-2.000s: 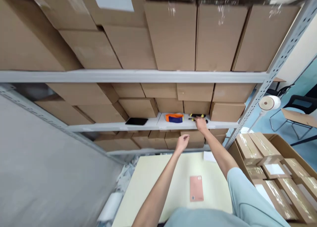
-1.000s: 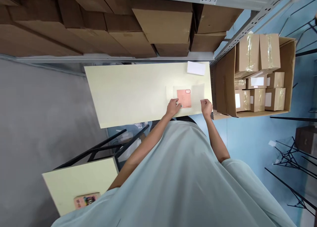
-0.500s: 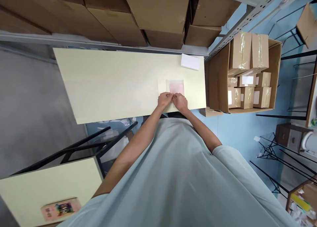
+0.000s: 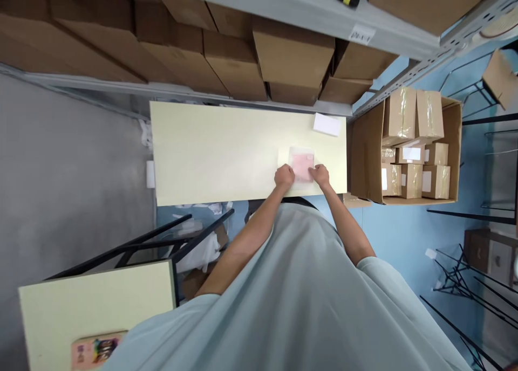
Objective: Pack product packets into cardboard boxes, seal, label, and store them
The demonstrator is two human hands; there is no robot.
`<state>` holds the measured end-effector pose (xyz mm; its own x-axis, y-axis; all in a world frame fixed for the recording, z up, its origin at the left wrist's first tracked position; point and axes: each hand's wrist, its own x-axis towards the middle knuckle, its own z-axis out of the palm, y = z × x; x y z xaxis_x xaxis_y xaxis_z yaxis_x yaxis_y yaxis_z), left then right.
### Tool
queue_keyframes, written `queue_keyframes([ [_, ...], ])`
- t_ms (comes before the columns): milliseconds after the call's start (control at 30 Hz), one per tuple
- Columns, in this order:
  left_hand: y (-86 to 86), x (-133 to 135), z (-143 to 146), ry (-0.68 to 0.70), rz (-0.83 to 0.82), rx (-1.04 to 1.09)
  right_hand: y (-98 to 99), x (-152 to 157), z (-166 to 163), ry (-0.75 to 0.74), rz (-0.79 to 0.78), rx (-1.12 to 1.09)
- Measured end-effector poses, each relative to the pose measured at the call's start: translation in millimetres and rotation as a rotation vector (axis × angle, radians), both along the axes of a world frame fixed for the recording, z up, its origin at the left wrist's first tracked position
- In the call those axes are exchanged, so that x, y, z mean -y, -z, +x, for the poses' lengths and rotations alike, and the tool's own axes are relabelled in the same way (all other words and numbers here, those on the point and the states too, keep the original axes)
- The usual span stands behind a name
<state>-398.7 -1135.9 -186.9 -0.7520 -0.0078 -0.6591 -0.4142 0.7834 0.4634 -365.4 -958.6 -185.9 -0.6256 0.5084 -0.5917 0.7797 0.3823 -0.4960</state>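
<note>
A pink flat card inside a clear plastic sleeve [image 4: 301, 162] lies near the front right of the pale yellow table [image 4: 218, 150]. My left hand [image 4: 284, 176] is closed on the sleeve's near left edge. My right hand [image 4: 321, 175] is closed on its near right edge. Both hands rest on the table at its front rim. A small white pad [image 4: 327, 124] lies at the table's far right corner.
Metal shelving with brown cartons [image 4: 291, 55] stands behind the table. An open carton of taped small boxes [image 4: 408, 144] sits on the blue floor to the right. A second yellow table [image 4: 97, 306] with a colourful card [image 4: 95, 350] is at lower left. Black frames [image 4: 162, 241] stand between the tables.
My right hand came down from the shelf to the table. Both hands went to the pink card, met at its near edge, and have now spread apart to its two near corners.
</note>
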Motion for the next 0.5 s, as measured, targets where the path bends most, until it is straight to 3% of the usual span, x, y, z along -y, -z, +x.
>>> queue_keyframes([
  [133, -11.4, 0, -4, -0.015, -0.017, 0.031, -8.6, 13, -10, 0.069, -0.087, -0.047],
  [267, -21.8, 5, -10, -0.075, 0.010, 0.057, -26.8, 28, -9, 0.071, -0.312, -0.110],
  [500, -51.3, 49, -18, -0.237, 0.261, -0.041, -72.0, 46, -5, 0.018, -0.601, -0.253],
])
